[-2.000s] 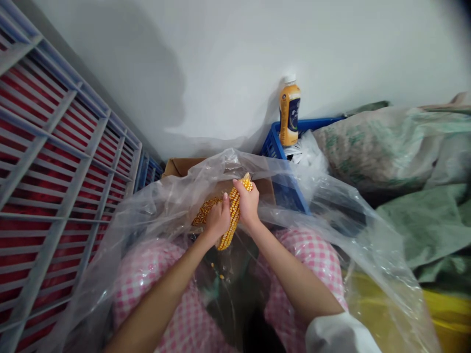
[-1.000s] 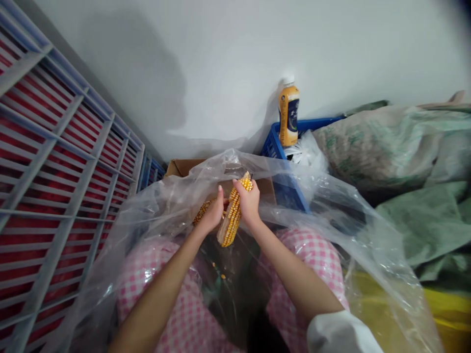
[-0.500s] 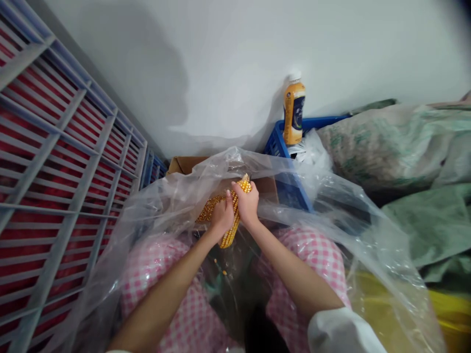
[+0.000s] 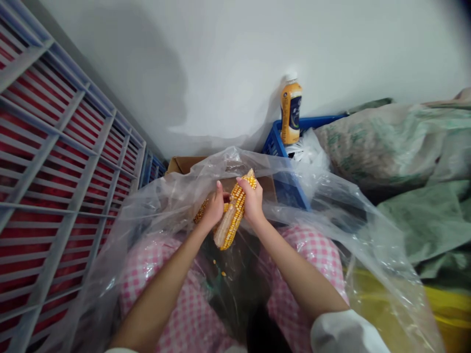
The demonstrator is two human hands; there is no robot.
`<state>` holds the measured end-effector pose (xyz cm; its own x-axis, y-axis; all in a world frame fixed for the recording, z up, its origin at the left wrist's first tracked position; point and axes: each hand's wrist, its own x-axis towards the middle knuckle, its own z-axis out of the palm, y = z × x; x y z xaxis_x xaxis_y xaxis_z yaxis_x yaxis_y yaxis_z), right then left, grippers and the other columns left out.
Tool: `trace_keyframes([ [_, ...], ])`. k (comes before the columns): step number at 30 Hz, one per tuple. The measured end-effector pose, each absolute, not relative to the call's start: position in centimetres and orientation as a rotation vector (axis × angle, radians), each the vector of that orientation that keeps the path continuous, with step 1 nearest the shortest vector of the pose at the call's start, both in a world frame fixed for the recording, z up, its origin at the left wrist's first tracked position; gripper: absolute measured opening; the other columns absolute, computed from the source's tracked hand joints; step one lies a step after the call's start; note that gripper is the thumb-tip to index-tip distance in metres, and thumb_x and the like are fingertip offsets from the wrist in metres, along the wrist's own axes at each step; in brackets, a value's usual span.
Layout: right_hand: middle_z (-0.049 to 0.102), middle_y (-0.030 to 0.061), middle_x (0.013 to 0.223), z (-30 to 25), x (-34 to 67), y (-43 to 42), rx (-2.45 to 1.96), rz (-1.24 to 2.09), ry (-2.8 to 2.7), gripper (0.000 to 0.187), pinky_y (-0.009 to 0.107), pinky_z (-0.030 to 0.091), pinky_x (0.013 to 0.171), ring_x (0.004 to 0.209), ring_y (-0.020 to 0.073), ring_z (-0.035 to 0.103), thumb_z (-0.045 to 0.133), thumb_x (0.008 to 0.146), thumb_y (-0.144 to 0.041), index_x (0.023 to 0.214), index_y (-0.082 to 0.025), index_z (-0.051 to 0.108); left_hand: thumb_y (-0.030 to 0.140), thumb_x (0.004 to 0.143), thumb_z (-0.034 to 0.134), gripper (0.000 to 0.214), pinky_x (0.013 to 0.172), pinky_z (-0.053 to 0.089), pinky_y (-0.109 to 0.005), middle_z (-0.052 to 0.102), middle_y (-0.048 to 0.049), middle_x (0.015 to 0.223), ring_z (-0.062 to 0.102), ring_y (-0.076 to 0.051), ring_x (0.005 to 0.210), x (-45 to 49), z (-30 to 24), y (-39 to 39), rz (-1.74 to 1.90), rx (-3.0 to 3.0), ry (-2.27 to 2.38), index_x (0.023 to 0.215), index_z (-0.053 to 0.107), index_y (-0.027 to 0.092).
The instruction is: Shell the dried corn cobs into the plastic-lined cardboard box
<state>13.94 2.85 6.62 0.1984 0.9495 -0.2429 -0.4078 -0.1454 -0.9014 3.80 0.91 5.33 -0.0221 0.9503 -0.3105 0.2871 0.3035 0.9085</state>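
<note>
A yellow corn cob (image 4: 238, 208) slants over the plastic between my knees. My right hand (image 4: 253, 200) is closed around its upper end. Along the left side of the cob runs a pale strip bare of kernels; rows of yellow kernels cover the rest. Close beside the cob, my left hand (image 4: 214, 207) has its thumb raised and apart from the fingers, which are partly hidden. A bit of yellow shows between this hand and the cob. Loose kernels (image 4: 200, 212) lie heaped behind my left hand, and a few stray ones (image 4: 223, 273) rest nearer me.
Clear plastic sheeting (image 4: 154, 208) spreads over my knees and a cardboard box (image 4: 186, 164). A slatted crate (image 4: 73, 162) stands at left. Beyond, at right, a blue basket (image 4: 294, 184) holds an orange bottle (image 4: 291, 113). Large sacks (image 4: 397, 147) lie at far right.
My left hand has shifted slightly left and its thumb has come off the cob. The bare strip on the cob now shows. My right hand still grips the upper end.
</note>
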Motion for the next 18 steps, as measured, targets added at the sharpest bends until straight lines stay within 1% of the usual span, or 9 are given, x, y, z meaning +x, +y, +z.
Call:
trace_keyframes([
  [2, 0.045, -0.0067, 0.06, 7.1, 14.0, 3.1, -1.133, 1.36, -0.55, 0.028, 0.024, 0.035, 0.054, 0.054, 0.0091, 0.041, 0.069, 0.06, -0.034, 0.072, -0.018, 0.049, 0.06, 0.088, 0.002, 0.08, 0.071, 0.049, -0.029, 0.07, -0.0096, 0.074, 0.064, -0.018, 0.072, 3.3, 5.6, 1.5, 0.774, 1.136, 1.592, 0.078, 0.066, 0.013],
  [3, 0.045, -0.0063, 0.061, 7.2, 14.0, 3.2, -1.131, 1.375, -0.509, 0.028, 0.024, 0.035, 0.054, 0.055, 0.0091, 0.041, 0.069, 0.059, -0.033, 0.072, -0.018, 0.049, 0.059, 0.088, 0.006, 0.076, 0.071, 0.049, -0.029, 0.07, -0.0096, 0.075, 0.064, -0.018, 0.072, 3.0, 5.7, 1.8, 0.766, 1.144, 1.644, 0.082, 0.066, 0.013],
  [6, 0.045, -0.0054, 0.061, 7.1, 14.0, 3.6, -1.159, 1.396, -0.411, 0.028, 0.024, 0.035, 0.053, 0.056, 0.0097, 0.042, 0.068, 0.059, -0.034, 0.071, -0.018, 0.05, 0.056, 0.09, 0.02, 0.06, 0.078, 0.048, -0.031, 0.07, -0.0102, 0.088, 0.065, -0.02, 0.083, 2.2, 6.0, 2.3, 0.789, 1.286, 1.842, 0.094, 0.063, 0.014],
  [7, 0.045, -0.0053, 0.061, 6.9, 14.0, 3.6, -1.174, 1.388, -0.398, 0.028, 0.024, 0.035, 0.053, 0.056, 0.0099, 0.042, 0.068, 0.059, -0.034, 0.071, -0.018, 0.049, 0.054, 0.09, 0.022, 0.057, 0.082, 0.047, -0.031, 0.07, -0.0103, 0.094, 0.064, -0.02, 0.089, 2.2, 6.1, 2.2, 0.798, 1.345, 1.899, 0.096, 0.063, 0.015],
  [9, 0.046, -0.0055, 0.062, 6.4, 14.0, 3.8, -1.201, 1.343, -0.408, 0.03, 0.025, 0.036, 0.055, 0.057, 0.0101, 0.043, 0.069, 0.059, -0.036, 0.072, -0.018, 0.049, 0.052, 0.092, 0.018, 0.057, 0.086, 0.045, -0.031, 0.069, -0.0106, 0.101, 0.062, -0.021, 0.096, 2.6, 6.5, 1.4, 0.762, 1.438, 1.928, 0.097, 0.062, 0.017],
  [12, 0.048, -0.0055, 0.064, 5.5, 14.1, 3.9, -1.248, 1.238, -0.476, 0.033, 0.025, 0.038, 0.058, 0.059, 0.0105, 0.044, 0.07, 0.059, -0.039, 0.075, -0.019, 0.05, 0.05, 0.093, 0.011, 0.06, 0.085, 0.044, -0.033, 0.069, -0.012, 0.101, 0.062, -0.024, 0.099, 4.0, 6.9, -0.6, 0.542, 1.565, 1.829, 0.099, 0.061, 0.017],
  [15, 0.05, -0.0049, 0.066, 4.7, 14.0, 4.1, -1.3, 1.183, -0.492, 0.035, 0.026, 0.04, 0.06, 0.062, 0.0114, 0.047, 0.07, 0.059, -0.042, 0.076, -0.019, 0.051, 0.049, 0.093, 0.013, 0.057, 0.077, 0.045, -0.036, 0.069, -0.0152, 0.097, 0.065, -0.029, 0.093, 5.6, 6.9, -2.1, 0.309, 1.674, 1.853, 0.104, 0.058, 0.016],
  [18, 0.05, -0.005, 0.065, 4.2, 14.0, 4.3, -1.321, 1.171, -0.453, 0.034, 0.026, 0.04, 0.059, 0.061, 0.0115, 0.047, 0.069, 0.059, -0.041, 0.076, -0.019, 0.05, 0.047, 0.093, 0.013, 0.057, 0.073, 0.044, -0.037, 0.069, -0.0166, 0.091, 0.066, -0.03, 0.087, 6.2, 6.5, -2.2, 0.221, 1.743, 1.936, 0.1, 0.058, 0.015],
])
